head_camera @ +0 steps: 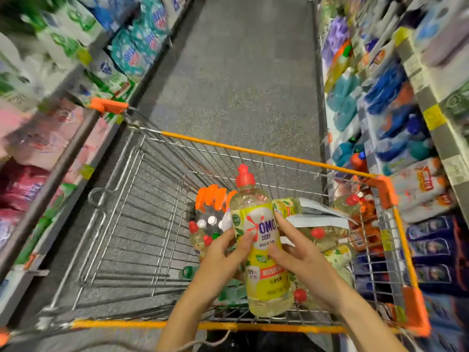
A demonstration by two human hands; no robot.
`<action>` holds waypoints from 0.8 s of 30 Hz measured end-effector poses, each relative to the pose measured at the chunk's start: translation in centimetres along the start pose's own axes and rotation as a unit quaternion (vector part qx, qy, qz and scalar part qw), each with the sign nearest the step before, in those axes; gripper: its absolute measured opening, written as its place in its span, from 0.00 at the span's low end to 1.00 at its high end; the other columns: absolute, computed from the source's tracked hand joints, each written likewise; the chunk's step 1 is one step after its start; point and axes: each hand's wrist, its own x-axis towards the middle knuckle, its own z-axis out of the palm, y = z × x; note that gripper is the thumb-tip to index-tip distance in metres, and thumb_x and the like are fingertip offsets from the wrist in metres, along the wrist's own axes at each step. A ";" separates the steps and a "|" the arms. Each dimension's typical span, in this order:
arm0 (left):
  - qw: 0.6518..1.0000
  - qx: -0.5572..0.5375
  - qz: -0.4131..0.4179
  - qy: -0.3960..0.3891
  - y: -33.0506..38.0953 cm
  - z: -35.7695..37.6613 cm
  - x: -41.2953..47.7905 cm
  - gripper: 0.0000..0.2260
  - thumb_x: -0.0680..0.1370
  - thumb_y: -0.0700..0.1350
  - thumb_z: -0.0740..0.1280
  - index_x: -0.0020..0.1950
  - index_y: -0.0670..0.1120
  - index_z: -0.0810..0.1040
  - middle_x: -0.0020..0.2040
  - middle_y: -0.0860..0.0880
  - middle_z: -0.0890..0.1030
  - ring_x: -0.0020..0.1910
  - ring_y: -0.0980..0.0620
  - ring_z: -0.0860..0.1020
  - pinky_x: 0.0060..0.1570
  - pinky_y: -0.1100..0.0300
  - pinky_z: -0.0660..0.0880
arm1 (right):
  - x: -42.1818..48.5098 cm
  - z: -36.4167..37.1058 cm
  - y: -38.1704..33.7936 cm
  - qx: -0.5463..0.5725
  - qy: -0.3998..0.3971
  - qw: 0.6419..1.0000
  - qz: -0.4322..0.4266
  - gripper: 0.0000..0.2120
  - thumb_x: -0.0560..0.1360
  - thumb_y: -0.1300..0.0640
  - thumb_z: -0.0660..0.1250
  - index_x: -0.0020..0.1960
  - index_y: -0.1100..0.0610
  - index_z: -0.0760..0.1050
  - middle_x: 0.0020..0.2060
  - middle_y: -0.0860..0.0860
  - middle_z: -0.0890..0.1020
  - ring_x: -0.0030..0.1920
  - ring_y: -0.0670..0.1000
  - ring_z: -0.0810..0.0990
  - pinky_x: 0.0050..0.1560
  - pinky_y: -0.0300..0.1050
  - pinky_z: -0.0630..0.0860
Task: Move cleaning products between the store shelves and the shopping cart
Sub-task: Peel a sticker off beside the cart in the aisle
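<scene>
— What have we got in our hands?

— Our left hand [223, 252] and right hand [302, 255] both grip one bottle [264, 250]. The left curls round its left side, with the thumb pressed on the front of the label. The right wraps the right side, with the fingers lying along the label's edge.

— How does the bottle sit?

— Nearly upright, with the top leaning a little to the left and the red cap [245, 176] uppermost. It is clear, holds yellow liquid, and has a yellow label reading OMO. We hold it over the near right part of the cart [253, 148].

— And under it?

— More bottles [322, 235] of the same kind lie on their sides in the right half of the cart, their red caps pointing various ways. A white sheet [317, 217] lies across some of them. Beyond our left hand is a pack [213, 199] with orange tops. Green things [233, 290] lie at the bottom, and we cannot tell what those are.

— What surrounds the cart?

— It points down an aisle with a grey floor [241, 72]. The left shelves [50, 72] carry soft packs in white, green, teal and pink. The right shelves [406, 102] carry blue, purple and orange containers, too blurred for us to read. The cart stands just beside the right shelves.
</scene>
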 end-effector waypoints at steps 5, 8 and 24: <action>1.000 0.003 -0.012 0.019 0.3 0.4 -0.5 0.19 0.74 0.60 0.61 0.56 0.49 0.78 0.46 0.51 0.85 0.44 0.52 0.83 0.38 0.55 0.77 | -0.9 0.7 -0.5 0.021 0.027 0.999 0.007 0.31 0.73 0.56 0.69 0.72 0.41 0.63 0.58 0.39 0.81 0.55 0.43 0.82 0.46 0.39 0.80; 0.999 -0.025 -0.019 0.030 0.5 1.2 -1.1 0.20 0.73 0.60 0.61 0.57 0.49 0.79 0.49 0.51 0.85 0.48 0.51 0.84 0.42 0.54 0.78 | -1.9 1.1 -0.6 0.018 0.055 0.998 -0.005 0.26 0.73 0.54 0.69 0.68 0.41 0.69 0.57 0.46 0.83 0.56 0.48 0.83 0.50 0.45 0.81; 0.945 0.036 0.072 -0.317 4.3 6.7 -9.9 0.20 0.69 0.51 0.64 0.60 0.47 0.75 0.46 0.57 0.85 0.44 0.59 0.83 0.38 0.69 0.77 | -17.7 8.8 1.4 0.233 0.405 0.873 -0.139 0.27 0.67 0.55 0.70 0.66 0.53 0.74 0.52 0.54 0.85 0.54 0.55 0.84 0.52 0.49 0.81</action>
